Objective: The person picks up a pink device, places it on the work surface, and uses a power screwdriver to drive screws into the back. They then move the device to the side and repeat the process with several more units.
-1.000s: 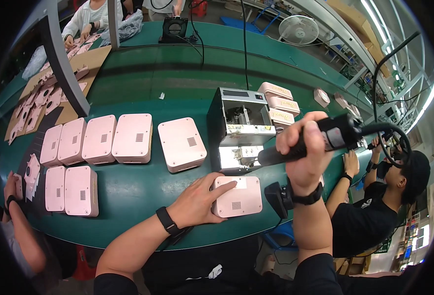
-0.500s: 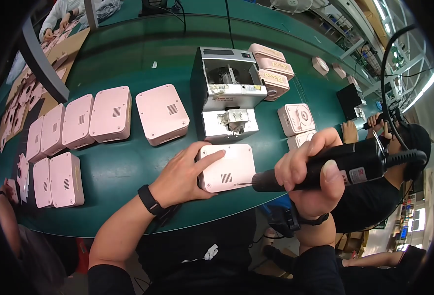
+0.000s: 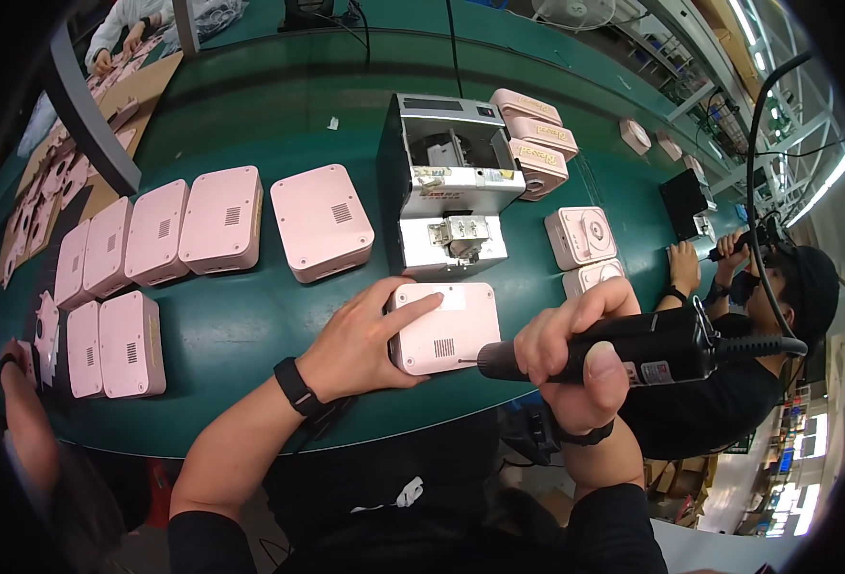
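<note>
My left hand [image 3: 360, 337] grips a pink plastic box [image 3: 460, 330] at its left side, forefinger stretched across the top face. The box lies on the green bench, its face with a small slotted vent and corner screw holes turned up. A black corded electric screwdriver [image 3: 647, 346] is held in my right hand [image 3: 575, 356], fingers wrapped round its body. Its thin bit points left and reaches the box's near right corner. Whether the tip sits inside the hole is too small to tell. Just beyond the box stands a silver and black screw feeder [image 3: 451, 191].
Several similar pink boxes [image 3: 219, 220] stand at the left, with one [image 3: 322, 222] nearer the feeder. Pink parts with round dials [image 3: 580, 236] lie to the right, close to my right hand. The screwdriver's cord [image 3: 762, 346] loops up at the right. Co-workers [image 3: 757, 373] are at both sides.
The screwdriver and my right hand have moved left, closer to the box, and less of the bit shows. My left hand keeps its hold. The whole view has shifted slightly.
</note>
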Available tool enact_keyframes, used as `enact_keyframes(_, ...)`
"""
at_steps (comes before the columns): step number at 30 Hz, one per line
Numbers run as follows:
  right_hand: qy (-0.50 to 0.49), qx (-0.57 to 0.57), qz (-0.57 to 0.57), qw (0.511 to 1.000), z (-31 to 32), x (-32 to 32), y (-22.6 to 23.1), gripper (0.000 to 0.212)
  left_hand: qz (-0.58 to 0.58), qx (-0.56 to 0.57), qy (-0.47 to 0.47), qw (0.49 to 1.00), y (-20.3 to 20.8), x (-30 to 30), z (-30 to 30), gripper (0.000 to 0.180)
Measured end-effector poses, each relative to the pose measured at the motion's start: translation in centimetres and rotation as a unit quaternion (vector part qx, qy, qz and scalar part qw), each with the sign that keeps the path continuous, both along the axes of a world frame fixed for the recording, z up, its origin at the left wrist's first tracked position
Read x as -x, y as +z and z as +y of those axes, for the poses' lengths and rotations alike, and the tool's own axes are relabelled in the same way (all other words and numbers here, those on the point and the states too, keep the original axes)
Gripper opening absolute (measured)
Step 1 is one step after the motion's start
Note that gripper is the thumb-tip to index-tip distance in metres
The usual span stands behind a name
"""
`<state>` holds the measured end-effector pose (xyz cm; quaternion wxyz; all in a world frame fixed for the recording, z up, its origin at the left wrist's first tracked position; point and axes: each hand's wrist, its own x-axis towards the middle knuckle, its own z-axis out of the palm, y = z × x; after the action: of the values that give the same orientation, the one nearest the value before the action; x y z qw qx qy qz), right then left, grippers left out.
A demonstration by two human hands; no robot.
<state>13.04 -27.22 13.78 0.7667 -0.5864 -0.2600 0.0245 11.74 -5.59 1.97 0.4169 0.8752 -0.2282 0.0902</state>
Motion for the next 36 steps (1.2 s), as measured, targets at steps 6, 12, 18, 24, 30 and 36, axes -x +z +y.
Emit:
enact_keyframes(6, 0.016, -0.002, -0.005, 1.000, -0.1, 0.1, 0.0, 0.038, -0.001, 0.000, -0.001, 1.000, 0.0, 0.0, 0.1, 0.087)
enact_keyframes(12, 0.055, 0.010, -0.004, 0.998, -0.2, 0.3, 0.1, 0.041, 0.002, 0.007, -0.005, 1.000, -0.1, 0.1, 0.0, 0.088)
enact_keyframes(18, 0.113, 0.095, -0.028, 0.989, -0.1, -1.0, 1.3, 0.041, 0.015, 0.005, -0.013, 1.000, 0.3, -0.2, 0.3, 0.087)
enact_keyframes(24, 0.134, -0.039, 0.048, 0.989, -0.4, -4.9, 1.7, 0.037, 0.030, -0.013, -0.008, 0.999, 1.1, 0.1, 0.5, 0.086)
enact_keyframes(30, 0.015, -0.112, -0.033, 0.993, 1.7, -7.5, 3.3, 0.028, 0.024, -0.059, 0.005, 0.998, 1.0, 0.6, 0.6, 0.087)
enact_keyframes(36, -0.085, -0.029, -0.064, 0.994, 3.3, -9.8, 2.4, 0.023, 0.016, -0.054, 0.013, 0.998, 1.2, 0.8, 0.9, 0.087)
